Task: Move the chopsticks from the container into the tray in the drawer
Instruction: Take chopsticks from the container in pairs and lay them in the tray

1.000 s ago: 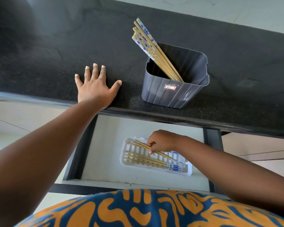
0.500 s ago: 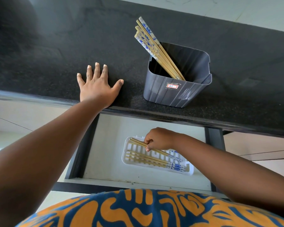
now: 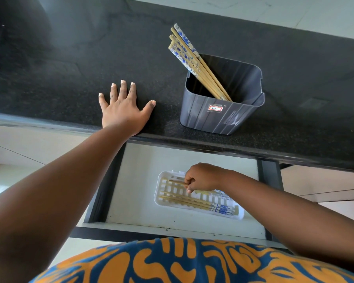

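Right hand (image 3: 202,177) was down in the drawer (image 3: 135,180) pinching a chopstick pair (image 3: 175,182) over the white tray (image 3: 160,198), left hand (image 3: 124,111) lay flat on the counter (image 3: 70,78), so I'd guess next is letting go and reaching for the bunch (image 3: 190,58) left in the grey container (image 3: 219,117).

Broad bare bench (image 3: 70,74) lies left of the container (image 3: 221,111), broken only by the left hand (image 3: 123,111) flat near its edge. In the drawer (image 3: 135,193), open floor flanks the tray (image 3: 161,201); the right hand (image 3: 202,177) covers its middle.
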Available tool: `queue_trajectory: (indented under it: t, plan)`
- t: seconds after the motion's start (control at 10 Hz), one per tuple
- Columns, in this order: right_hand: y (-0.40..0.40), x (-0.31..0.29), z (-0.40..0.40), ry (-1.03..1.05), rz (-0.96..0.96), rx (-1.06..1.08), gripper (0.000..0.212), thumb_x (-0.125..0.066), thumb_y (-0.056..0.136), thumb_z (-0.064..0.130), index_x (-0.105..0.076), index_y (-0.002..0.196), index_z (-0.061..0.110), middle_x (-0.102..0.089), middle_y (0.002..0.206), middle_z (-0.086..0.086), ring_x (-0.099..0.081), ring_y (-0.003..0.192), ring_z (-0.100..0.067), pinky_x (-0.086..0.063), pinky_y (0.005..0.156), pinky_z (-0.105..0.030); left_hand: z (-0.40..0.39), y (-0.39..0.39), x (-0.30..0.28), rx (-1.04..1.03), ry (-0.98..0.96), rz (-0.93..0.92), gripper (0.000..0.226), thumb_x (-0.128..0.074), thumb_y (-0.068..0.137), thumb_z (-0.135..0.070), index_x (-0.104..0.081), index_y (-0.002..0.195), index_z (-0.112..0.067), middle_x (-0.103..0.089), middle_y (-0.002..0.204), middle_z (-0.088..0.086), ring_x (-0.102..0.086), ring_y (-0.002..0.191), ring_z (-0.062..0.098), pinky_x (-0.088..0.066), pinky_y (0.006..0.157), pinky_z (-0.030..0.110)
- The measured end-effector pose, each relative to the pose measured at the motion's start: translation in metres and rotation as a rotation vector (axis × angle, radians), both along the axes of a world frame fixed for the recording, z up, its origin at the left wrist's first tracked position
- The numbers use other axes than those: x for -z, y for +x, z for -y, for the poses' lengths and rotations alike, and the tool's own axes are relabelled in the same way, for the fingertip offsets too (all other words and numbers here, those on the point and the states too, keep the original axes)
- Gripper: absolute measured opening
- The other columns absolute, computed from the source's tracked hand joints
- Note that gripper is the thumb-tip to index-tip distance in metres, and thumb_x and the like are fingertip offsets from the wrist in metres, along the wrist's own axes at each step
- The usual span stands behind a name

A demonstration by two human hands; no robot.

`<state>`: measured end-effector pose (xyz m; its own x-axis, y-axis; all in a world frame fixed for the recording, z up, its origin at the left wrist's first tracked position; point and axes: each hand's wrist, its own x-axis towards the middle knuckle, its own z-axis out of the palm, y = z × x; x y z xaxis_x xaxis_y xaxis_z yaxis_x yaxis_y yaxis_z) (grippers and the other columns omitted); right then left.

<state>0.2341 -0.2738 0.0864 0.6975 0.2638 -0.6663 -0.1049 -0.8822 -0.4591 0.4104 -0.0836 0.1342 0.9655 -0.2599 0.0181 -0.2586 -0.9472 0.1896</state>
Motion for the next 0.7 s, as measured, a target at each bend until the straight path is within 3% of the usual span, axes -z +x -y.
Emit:
queue_trajectory:
  t: [0.1, 0.2, 0.3, 0.4, 0.5, 0.6, 0.7]
  plan:
    - [-0.003, 0.001, 0.0, -0.032, 0.02, -0.001, 0.015, -0.069, 0.086, 0.022, -0.064, 0.078, 0.009, -0.06, 0.07, -0.001, -0.051, 0.067, -0.016, -0.042, 0.07, -0.032, 0.0, -0.001, 0.0, 0.0, 0.002, -0.001, 0.089, -0.016, 0.083, -0.077, -0.016, 0.152, -0.022, -0.009, 0.162, 0.003, 0.0, 0.149, 0.025, 0.002, 0.117, 0.054]
    - [-0.005, 0.002, -0.002, -0.075, 0.02, 0.016, 0.018, -0.068, 0.086, 0.023, -0.067, 0.102, 0.016, -0.065, 0.086, 0.003, -0.058, 0.083, -0.019, -0.049, 0.082, -0.035, 0.0, -0.001, 0.0, -0.001, 0.002, -0.001, 0.088, -0.016, 0.083, -0.077, -0.016, 0.152, -0.022, -0.009, 0.162, 0.003, 0.0, 0.149, 0.024, 0.003, 0.117, 0.054]
    - [-0.009, 0.006, -0.003, -0.17, 0.093, -0.034, 0.029, -0.062, 0.088, 0.02, -0.062, 0.116, 0.011, -0.07, 0.098, -0.005, -0.064, 0.093, -0.027, -0.053, 0.083, -0.041, 0.0, -0.001, 0.0, -0.002, -0.001, 0.001, 0.088, -0.016, 0.083, -0.077, -0.016, 0.152, -0.022, -0.009, 0.162, 0.003, 0.0, 0.149, 0.024, 0.003, 0.117, 0.054]
    - [-0.012, 0.008, -0.001, -0.183, 0.152, -0.001, 0.027, -0.051, 0.091, 0.012, -0.064, 0.115, 0.012, -0.069, 0.106, -0.01, -0.063, 0.098, -0.032, -0.051, 0.08, -0.036, 0.001, -0.001, 0.0, -0.001, -0.002, -0.001, 0.088, -0.016, 0.083, -0.077, -0.016, 0.152, -0.022, -0.009, 0.162, 0.003, 0.0, 0.149, 0.024, 0.003, 0.117, 0.054]
    - [-0.011, 0.002, 0.003, -0.161, 0.156, 0.07, 0.037, -0.046, 0.094, 0.013, -0.061, 0.127, 0.02, -0.063, 0.126, -0.008, -0.058, 0.111, -0.028, -0.046, 0.085, -0.034, 0.0, -0.001, 0.0, -0.002, 0.001, -0.004, 0.089, -0.016, 0.083, -0.077, -0.015, 0.152, -0.022, -0.008, 0.162, 0.003, 0.0, 0.149, 0.024, 0.003, 0.117, 0.054]
    - [-0.008, -0.014, 0.006, -0.135, 0.15, 0.101, 0.036, -0.044, 0.094, 0.015, -0.063, 0.124, 0.021, -0.062, 0.13, -0.002, -0.056, 0.116, -0.023, -0.046, 0.092, -0.035, 0.0, -0.001, 0.001, 0.001, 0.009, -0.008, 0.089, -0.014, 0.083, -0.078, -0.014, 0.153, -0.023, -0.007, 0.162, 0.003, 0.001, 0.149, 0.024, 0.003, 0.116, 0.054]
    - [-0.006, -0.039, 0.005, -0.106, 0.147, 0.146, 0.029, -0.052, 0.091, 0.023, -0.066, 0.117, 0.026, -0.066, 0.119, 0.005, -0.059, 0.107, -0.015, -0.047, 0.087, -0.031, 0.0, -0.001, 0.001, 0.004, 0.042, -0.014, 0.089, -0.011, 0.083, -0.077, -0.012, 0.153, -0.022, -0.006, 0.162, 0.002, 0.001, 0.149, 0.025, 0.002, 0.116, 0.055]
